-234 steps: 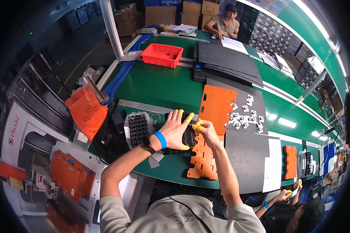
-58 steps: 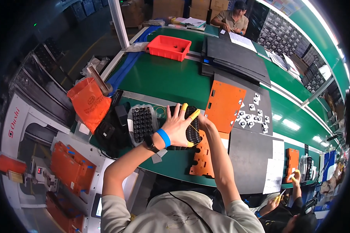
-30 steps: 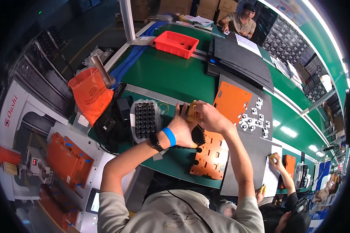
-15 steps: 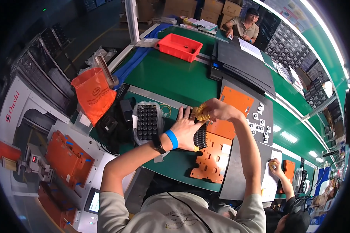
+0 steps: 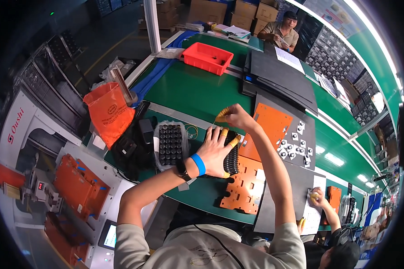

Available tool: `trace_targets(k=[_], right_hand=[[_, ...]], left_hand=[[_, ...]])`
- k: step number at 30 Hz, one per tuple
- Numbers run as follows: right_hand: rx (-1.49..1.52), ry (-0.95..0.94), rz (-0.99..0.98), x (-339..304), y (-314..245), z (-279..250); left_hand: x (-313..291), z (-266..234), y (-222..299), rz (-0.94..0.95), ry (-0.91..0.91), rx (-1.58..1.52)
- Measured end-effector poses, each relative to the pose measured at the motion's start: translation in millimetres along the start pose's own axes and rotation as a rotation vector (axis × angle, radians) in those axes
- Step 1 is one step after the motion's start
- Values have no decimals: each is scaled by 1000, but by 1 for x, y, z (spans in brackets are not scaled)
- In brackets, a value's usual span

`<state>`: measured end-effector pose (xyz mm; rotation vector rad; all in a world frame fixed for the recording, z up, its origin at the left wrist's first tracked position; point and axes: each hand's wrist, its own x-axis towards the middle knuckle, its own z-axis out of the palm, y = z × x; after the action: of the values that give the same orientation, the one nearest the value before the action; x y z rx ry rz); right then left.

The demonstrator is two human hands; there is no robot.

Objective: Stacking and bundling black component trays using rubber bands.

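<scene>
My left hand [image 5: 212, 153] lies spread over a black block of ridged small parts [image 5: 231, 161], its fingers stretched out with yellow covers on several fingertips. It rests on or just above the block and hides much of it. Up beyond it, my right hand [image 5: 239, 117] is raised with its yellow-covered fingers pinched together; what they hold is too small to make out. An orange plate with cutouts [image 5: 243, 190] lies under and beside the block. Another orange plate [image 5: 274, 123] sits farther back, below the right forearm. Left of my left hand stands a clear tray of round black parts [image 5: 169, 142].
A red bin [image 5: 207, 58] stands at the back. Black sheets [image 5: 278, 74] are stacked to its right. Small white-and-black pieces [image 5: 296, 148] lie at right. An orange bag [image 5: 108, 112] hangs at left. A co-worker's hand [image 5: 318, 197] is at lower right; another person sits at the back.
My right hand has pulled away from my left hand, moving up and slightly left. My left hand has stayed over the black block, its fingers showing more plainly.
</scene>
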<state>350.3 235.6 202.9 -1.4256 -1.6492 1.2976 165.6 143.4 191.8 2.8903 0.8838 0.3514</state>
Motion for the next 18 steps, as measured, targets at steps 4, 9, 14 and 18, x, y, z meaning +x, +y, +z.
trace_targets(k=[4,9,14,18], right_hand=[[82,13,41,-5,-6,-5],[98,21,21,-9,6,-18],[52,8,7,0,25,-14],[9,-4,-43,18,27,1]], left_hand=[[-1,0,-3,5,7,5],[-3,2,-5,6,23,6],[-1,-1,-4,17,9,6],[-1,0,-4,21,16,20]])
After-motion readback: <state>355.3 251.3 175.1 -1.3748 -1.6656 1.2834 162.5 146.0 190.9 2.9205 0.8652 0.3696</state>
